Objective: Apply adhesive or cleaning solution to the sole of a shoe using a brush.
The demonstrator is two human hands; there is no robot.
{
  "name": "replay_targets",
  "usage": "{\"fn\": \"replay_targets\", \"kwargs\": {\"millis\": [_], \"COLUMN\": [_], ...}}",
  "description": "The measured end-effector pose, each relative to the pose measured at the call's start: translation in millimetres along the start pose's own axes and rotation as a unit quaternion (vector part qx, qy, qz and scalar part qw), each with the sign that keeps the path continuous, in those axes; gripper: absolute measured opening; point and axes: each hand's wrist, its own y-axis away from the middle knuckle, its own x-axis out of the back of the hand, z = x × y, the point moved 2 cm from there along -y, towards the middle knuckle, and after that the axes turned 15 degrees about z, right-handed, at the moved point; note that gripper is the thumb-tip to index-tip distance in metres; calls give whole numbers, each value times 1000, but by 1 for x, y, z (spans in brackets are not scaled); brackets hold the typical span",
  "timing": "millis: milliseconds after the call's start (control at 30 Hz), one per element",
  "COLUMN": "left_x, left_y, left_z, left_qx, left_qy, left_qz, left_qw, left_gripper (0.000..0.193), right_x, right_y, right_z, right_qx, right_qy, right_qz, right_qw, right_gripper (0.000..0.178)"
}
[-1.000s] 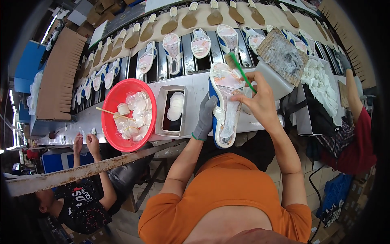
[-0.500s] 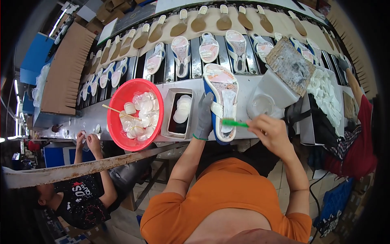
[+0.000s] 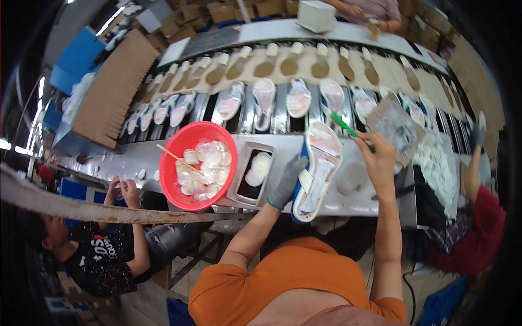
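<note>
My left hand (image 3: 290, 182), in a grey glove, grips the blue edge of a blue-and-white sandal (image 3: 328, 167). The sandal is tilted, its underside facing up, with whitish patches along it. Between the fingers of my bare right hand (image 3: 379, 152) is a small green-handled brush (image 3: 343, 125). Its head points up and left, past the sandal's far end; whether it touches anything there I cannot tell. Beyond my hands stands a row of similar sandals, one white sandal (image 3: 298, 98) among them. A translucent tub (image 3: 352, 178) sits right of the held sandal.
On the left are a red basin (image 3: 165, 182) of round pale pieces with a wooden stick (image 3: 175, 156), and a white box (image 3: 237, 187). Soles (image 3: 292, 62) line the far conveyor. A glue-smeared board (image 3: 394, 127) leans at right. Co-workers sit left, right and across.
My right hand has lifted the brush from the sandal's near end to beyond its far end. The sandal is more tilted. The view has shifted, showing a person across the line.
</note>
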Motion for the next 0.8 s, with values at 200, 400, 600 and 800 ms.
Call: {"fn": "replay_targets", "kwargs": {"millis": [200, 400, 600, 800], "left_x": [18, 78, 155, 266], "left_y": [-58, -126, -224, -306], "left_z": [77, 180, 213, 190], "left_qx": [-166, -309, -366, -270], "left_qy": [149, 263, 178, 323], "left_qz": [156, 361, 587, 449], "left_qw": [962, 840, 700, 788], "left_gripper": [46, 73, 84, 62], "right_x": [22, 43, 61, 64], "right_y": [-11, 9, 26, 24], "right_z": [0, 18, 28, 19], "right_qx": [-140, -217, -225, -228], "right_qy": [-124, -183, -177, -210], "right_qz": [74, 117, 149, 182], "right_qw": [980, 952, 946, 933], "right_gripper": [13, 16, 16, 16]}}
